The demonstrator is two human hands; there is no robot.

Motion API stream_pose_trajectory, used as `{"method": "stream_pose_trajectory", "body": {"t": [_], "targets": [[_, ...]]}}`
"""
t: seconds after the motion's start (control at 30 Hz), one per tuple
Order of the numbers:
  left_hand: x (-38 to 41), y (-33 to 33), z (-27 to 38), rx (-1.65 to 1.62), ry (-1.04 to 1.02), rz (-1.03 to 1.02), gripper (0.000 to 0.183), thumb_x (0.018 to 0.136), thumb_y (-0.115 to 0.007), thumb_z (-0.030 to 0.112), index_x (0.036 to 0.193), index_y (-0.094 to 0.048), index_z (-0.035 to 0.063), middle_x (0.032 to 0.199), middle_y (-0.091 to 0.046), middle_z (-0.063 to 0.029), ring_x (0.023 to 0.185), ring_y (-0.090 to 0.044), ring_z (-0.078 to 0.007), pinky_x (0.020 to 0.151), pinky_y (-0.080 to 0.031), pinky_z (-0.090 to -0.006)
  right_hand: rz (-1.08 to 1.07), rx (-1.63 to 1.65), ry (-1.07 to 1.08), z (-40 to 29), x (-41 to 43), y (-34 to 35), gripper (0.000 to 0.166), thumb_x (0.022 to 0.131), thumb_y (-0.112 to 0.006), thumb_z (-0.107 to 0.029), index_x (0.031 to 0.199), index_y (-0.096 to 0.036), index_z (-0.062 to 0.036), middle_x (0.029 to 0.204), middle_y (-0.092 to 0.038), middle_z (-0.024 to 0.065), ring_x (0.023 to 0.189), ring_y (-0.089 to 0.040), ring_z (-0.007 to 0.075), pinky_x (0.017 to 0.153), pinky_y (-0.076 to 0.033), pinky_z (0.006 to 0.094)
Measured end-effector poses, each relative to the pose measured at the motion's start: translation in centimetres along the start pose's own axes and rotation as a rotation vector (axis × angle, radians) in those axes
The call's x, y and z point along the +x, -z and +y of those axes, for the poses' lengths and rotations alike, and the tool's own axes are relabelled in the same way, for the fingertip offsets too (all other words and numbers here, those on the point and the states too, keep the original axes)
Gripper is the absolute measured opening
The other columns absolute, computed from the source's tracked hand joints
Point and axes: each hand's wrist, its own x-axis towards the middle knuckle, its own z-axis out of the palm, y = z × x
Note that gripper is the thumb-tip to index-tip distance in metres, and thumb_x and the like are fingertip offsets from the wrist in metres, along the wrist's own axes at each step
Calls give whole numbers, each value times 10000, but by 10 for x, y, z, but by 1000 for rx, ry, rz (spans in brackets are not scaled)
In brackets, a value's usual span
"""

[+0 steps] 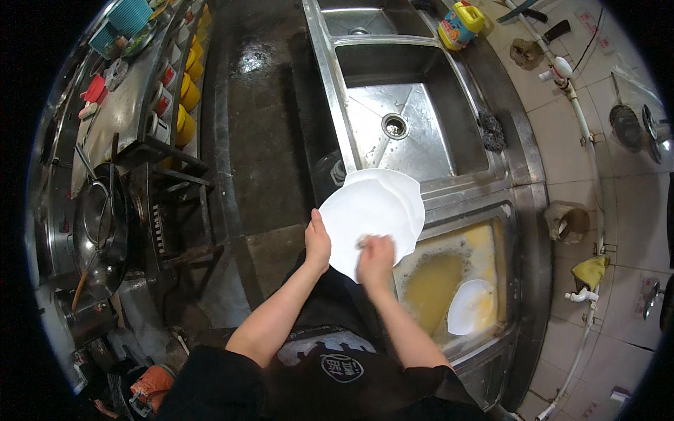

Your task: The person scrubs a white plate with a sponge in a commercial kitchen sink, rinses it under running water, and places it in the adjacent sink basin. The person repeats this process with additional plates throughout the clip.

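My left hand (318, 239) grips the left rim of a white plate (363, 216), its thumb along the edge. Just behind that plate shows the edge of another white dish (413, 192), overlapping the sink divider; whether it is held too, I cannot tell. Over the plate's lower right, my right hand (376, 260) is closed and blurred around a small greyish scrubber (363, 241), mostly hidden by the fingers. To the right, a basin of cloudy yellowish, foamy water (432, 284) holds one more white plate (470, 307), partly under suds.
A steel sink (368, 105) with a drain lies ahead. Along its right ledge are a dark steel-wool scourer (491, 130) and a yellow detergent jug (461, 25). Pipes with taps (582, 296) line the tiled wall. Woks (100, 231) and a steel counter (124, 105) stand left.
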Motion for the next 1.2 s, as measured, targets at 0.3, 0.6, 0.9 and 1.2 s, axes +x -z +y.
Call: {"method": "stream_pose_trajectory", "body": {"t": [0.3,0.6,0.9,1.2], "targets": [[6,-4,-26,18,-71,-12,667,1071,-301,488,1216,-589,-96,1150,-658,-192,1070,-608,-263,950,-455,-356,180,-63,58,25,92,12,72,841,-552,-23,850,-622,-37,861,-551,164,877,-518,359,801,-420,465],[0,4,-18,90,-74,-16,646,1073,-307,484,1219,-579,-83,1152,-647,-172,1046,-602,-233,928,-457,-350,-16,177,169,-37,26,-30,89,810,-587,-4,883,-617,-44,872,-528,162,861,-516,363,771,-428,463],[-10,0,-21,-4,-98,45,641,1083,-273,462,1239,-573,-82,1162,-656,-162,1077,-609,-243,956,-456,-338,185,-283,-66,36,4,27,99,891,-582,-88,965,-641,-56,917,-532,147,903,-511,351,839,-413,462],[-7,12,-8,112,-177,-44,629,1080,-298,462,1213,-582,-83,1140,-662,-168,1048,-614,-238,942,-460,-343,-268,545,-423,-24,-40,31,122,828,-687,-90,909,-637,-14,888,-630,119,828,-621,231,745,-493,339]]}}
